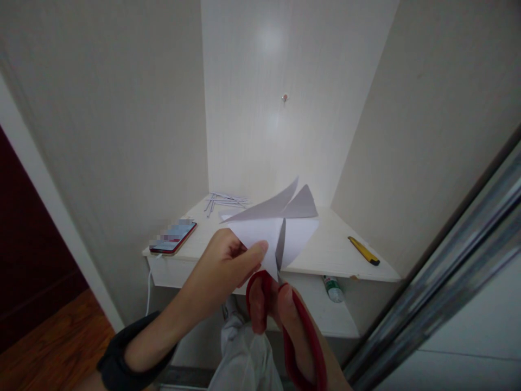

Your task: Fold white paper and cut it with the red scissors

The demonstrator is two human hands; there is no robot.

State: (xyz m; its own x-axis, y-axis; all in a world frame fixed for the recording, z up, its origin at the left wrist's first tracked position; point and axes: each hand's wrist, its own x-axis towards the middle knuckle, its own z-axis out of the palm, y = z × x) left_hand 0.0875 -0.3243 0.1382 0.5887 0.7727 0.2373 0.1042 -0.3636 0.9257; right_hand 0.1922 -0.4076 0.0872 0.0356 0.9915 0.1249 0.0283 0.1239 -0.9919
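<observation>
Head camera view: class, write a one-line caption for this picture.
Left hand pinches folded white paper while right hand works red-handled scissors into it above a white corner desk.

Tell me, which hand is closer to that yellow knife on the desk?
Right. The right hand, in the red scissors, sits below and left of the yellow utility knife; the left hand, pinching the folded paper, is farther left.

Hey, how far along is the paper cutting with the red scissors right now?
Done: thin paper strips already lie at the back of the white table. In hand: the left hand pinches a folded white sheet while the right hand works the red scissors at its lower corner; the blades are hidden. Left: most of the sheet looks uncut. The yellow utility knife lies untouched.
</observation>
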